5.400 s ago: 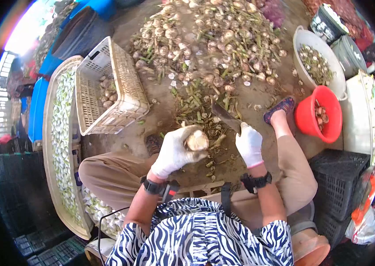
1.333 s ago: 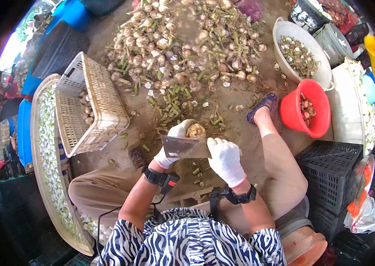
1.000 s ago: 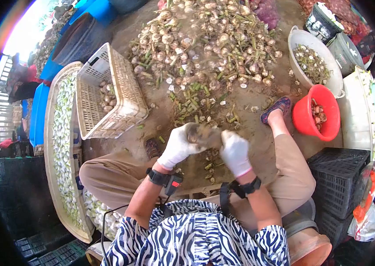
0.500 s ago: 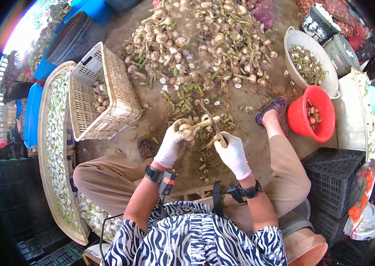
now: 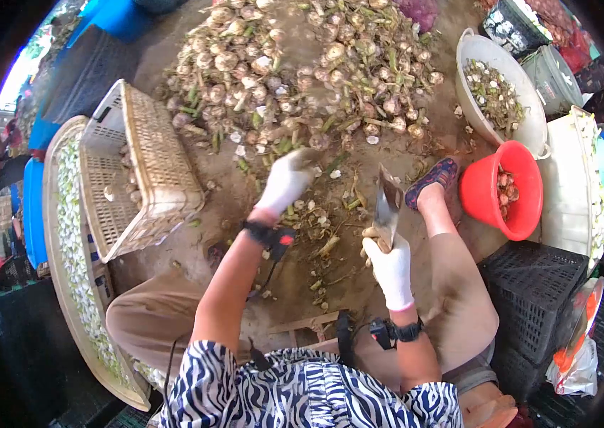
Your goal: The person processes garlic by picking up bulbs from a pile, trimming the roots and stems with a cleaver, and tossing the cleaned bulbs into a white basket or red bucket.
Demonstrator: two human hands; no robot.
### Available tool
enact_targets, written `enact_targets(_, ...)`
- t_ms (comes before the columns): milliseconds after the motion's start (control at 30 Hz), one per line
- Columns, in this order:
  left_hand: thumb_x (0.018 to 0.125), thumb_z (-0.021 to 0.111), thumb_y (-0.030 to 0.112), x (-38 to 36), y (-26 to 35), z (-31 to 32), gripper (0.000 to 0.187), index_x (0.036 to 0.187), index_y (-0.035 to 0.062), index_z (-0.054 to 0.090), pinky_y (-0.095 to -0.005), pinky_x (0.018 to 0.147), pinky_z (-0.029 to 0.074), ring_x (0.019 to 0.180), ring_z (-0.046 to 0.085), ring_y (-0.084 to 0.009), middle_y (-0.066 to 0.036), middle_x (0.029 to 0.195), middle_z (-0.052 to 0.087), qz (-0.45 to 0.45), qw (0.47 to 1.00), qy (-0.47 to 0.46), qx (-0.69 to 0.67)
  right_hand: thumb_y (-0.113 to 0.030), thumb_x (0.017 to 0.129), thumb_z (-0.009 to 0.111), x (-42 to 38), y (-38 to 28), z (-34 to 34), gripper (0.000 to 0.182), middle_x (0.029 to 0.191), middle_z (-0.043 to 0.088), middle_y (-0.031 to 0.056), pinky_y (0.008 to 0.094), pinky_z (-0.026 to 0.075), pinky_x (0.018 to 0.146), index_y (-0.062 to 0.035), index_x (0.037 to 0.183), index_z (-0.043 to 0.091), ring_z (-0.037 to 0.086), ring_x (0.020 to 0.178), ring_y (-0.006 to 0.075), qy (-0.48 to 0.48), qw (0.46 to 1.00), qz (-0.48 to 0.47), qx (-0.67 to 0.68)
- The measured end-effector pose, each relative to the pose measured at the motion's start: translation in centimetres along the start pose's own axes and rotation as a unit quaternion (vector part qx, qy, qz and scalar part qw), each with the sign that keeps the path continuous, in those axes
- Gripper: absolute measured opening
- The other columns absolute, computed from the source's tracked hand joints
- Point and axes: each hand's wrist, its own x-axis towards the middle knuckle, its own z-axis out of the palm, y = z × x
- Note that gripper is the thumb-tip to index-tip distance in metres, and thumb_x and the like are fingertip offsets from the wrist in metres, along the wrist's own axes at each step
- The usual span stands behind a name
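Note:
My left hand (image 5: 287,183), in a white glove, reaches forward to the near edge of the garlic pile (image 5: 302,71). Its fingers are smeared by motion, so I cannot see whether they hold anything. My right hand (image 5: 392,269), also gloved, is closed round the handle of a knife (image 5: 388,208). The broad metal blade points forward, away from me, above the floor and apart from any garlic. Cut stems and peel scraps (image 5: 316,221) lie on the floor between my legs.
On the left, a tilted plastic crate (image 5: 163,150) holds some bulbs, beside a long tub of pale cloves (image 5: 73,214). To the right are a red bucket (image 5: 476,187) with bulbs, a white basin (image 5: 469,64) with scraps, and a black crate (image 5: 530,292).
My left hand has moved forward from the knife, and the garlic bulb it held no longer shows in it. The knife has turned from crossing the stem to pointing forward.

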Motion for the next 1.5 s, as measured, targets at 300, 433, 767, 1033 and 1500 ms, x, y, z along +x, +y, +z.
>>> enact_targets(300, 0.083, 0.059, 0.008, 14.3, -11.3, 13.2, 0.036, 0.118, -0.0013, 0.059, -0.0382, 0.063, 0.058, 0.088, 0.069, -0.0344, -0.026, 0.109, 0.062, 0.036, 0.830, -0.003, 0.557, -0.001, 0.085, 0.066, 1.4, 1.3, -1.5, 0.011, 0.071, 0.064, 0.0035, 0.0233, 0.045, 0.050, -0.0007, 0.096, 0.067, 0.059, 0.058, 0.0082, 0.041, 0.995, 0.088, -0.020)
enact_targets(433, 0.082, 0.060, 0.009, 13.6, -11.4, 10.1, 0.027, 0.107, 0.0011, 0.063, -0.0416, 0.071, 0.057, 0.087, 0.069, -0.0340, -0.022, 0.104, 0.065, -0.059, 0.923, 0.026, 0.379, 0.001, 0.085, 0.066, 1.3, 0.5, -1.3, 0.010, 0.068, 0.062, 0.0019, 0.0243, 0.045, 0.052, -0.0010, 0.095, 0.067, 0.057, 0.059, 0.0068, 0.037, 0.997, 0.069, -0.007)
enact_targets(767, 0.070, 0.085, 0.024, -5.3, 0.6, 0.8, 0.065, 0.123, 0.0002, 0.055, -0.0310, 0.088, 0.052, 0.097, 0.064, -0.0157, -0.011, 0.107, 0.067, -0.034, 0.966, -0.105, -0.236, -0.010, 0.073, 0.070, -0.4, -0.3, 0.6, 0.020, 0.082, 0.065, 0.0156, 0.0444, 0.052, 0.067, -0.0070, 0.091, 0.061, 0.065, 0.079, 0.0364, -0.022, 0.912, -0.237, -0.334)
enact_targets(1033, 0.074, 0.080, 0.021, -13.8, 6.7, -3.7, 0.054, 0.119, 0.0002, 0.058, -0.0335, 0.085, 0.053, 0.096, 0.068, -0.0232, -0.014, 0.102, 0.069, 0.087, 0.992, -0.064, -0.068, -0.013, 0.064, 0.075, -5.5, -3.3, 3.0, 0.036, 0.082, 0.061, 0.0094, 0.0385, 0.051, 0.067, -0.0070, 0.093, 0.054, 0.064, 0.077, 0.0271, -0.093, 0.800, -0.361, -0.469)
enact_targets(1500, 0.065, 0.086, 0.022, -20.0, 9.1, -6.5, 0.059, 0.115, 0.0001, 0.062, -0.0291, 0.085, 0.052, 0.091, 0.065, -0.0131, -0.008, 0.097, 0.070, 0.002, 0.994, -0.012, -0.113, -0.010, 0.068, 0.065, -2.6, 2.3, 3.1, 0.018, 0.078, 0.065, 0.0158, 0.0451, 0.052, 0.061, -0.0086, 0.085, 0.061, 0.064, 0.069, 0.0351, 0.019, 0.841, -0.272, -0.467)
